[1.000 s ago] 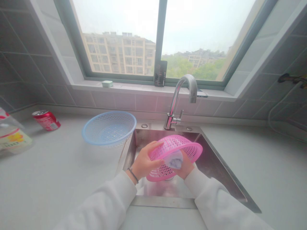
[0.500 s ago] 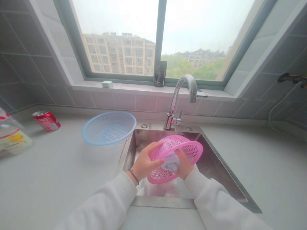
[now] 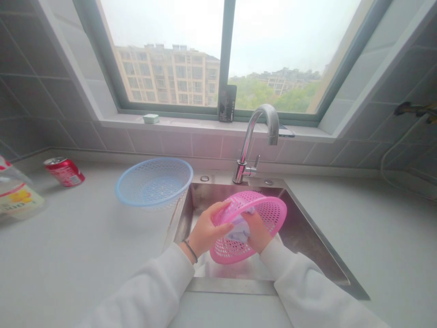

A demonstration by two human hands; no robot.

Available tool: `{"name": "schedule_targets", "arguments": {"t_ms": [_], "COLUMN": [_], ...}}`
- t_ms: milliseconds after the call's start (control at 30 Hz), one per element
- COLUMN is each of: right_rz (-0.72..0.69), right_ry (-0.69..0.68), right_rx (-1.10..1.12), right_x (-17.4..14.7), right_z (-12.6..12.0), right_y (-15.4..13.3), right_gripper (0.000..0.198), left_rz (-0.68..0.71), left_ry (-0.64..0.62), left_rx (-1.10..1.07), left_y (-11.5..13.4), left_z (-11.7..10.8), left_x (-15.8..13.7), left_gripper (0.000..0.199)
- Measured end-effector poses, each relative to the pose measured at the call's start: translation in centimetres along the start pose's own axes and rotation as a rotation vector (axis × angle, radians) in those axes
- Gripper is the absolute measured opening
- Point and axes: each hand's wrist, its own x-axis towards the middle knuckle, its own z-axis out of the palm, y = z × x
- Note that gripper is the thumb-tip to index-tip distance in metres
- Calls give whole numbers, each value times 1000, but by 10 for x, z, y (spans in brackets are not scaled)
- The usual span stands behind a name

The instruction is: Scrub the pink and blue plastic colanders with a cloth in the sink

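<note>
The left hand holding the round pink plastic basket could slip if the right hand, clutching crumpled white cloth, pushes hard.

Cloth inside the held basket, faucet behind it, can far left

1 head-worn camera looks forward and down, close over the sink, facing the back edge of the worktop and window.
</note>
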Motion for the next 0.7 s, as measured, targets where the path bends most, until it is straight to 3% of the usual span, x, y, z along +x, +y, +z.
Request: {"name": "schedule_targets", "arguments": {"t_ms": [167, 367, 567, 700], "right_rz": [59, -38, -72, -45], "right_ry": [-5, 59, -166, -142], "right_rx": [-25, -100, -270, -232], "right_x": [5, 11, 15, 17], "right_z": [-2, -3, -1, -5], "right_y": [11, 27, 37, 36], "right_gripper": [18, 27, 8, 6], "left_rz": [-21, -53, -121, -118], "left_ry": [-10, 20, 25, 3], "left_rx": [-47, -101, 9, 5], "left_y": [-1, -9, -12, -12], "left_z": [-1, 0, 0, 0], "left_x": [1, 3, 4, 5], "left_gripper": [66, 70, 60, 63]}}
